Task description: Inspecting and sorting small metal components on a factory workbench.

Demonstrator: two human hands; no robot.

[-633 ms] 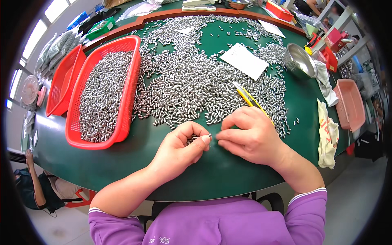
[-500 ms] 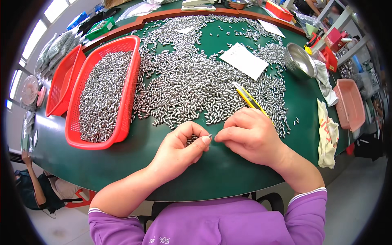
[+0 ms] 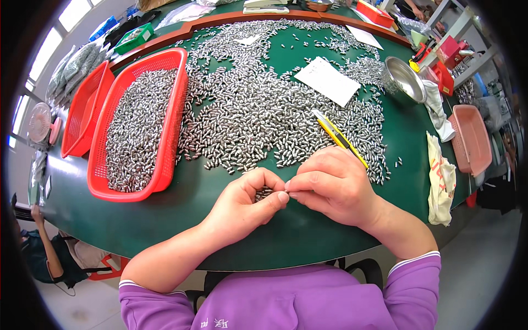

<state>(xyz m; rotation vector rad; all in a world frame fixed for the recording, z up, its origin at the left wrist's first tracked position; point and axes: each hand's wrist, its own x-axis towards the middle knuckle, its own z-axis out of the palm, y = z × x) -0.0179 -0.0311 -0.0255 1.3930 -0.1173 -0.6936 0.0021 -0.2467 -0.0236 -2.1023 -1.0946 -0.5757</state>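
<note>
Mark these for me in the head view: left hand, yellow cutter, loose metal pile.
left hand [image 3: 242,201]: head view, back of the hand near the thumb base
yellow cutter [image 3: 339,137]: head view, mid-handle
loose metal pile [image 3: 247,124]: head view, dense central part

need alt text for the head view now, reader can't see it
A person's left hand cradles small silvery parts, the right hand close beside it, over a green table. Beyond, a yellow utility knife lies on a wide spread of similar parts; a red plastic basket at left holds more.
</note>
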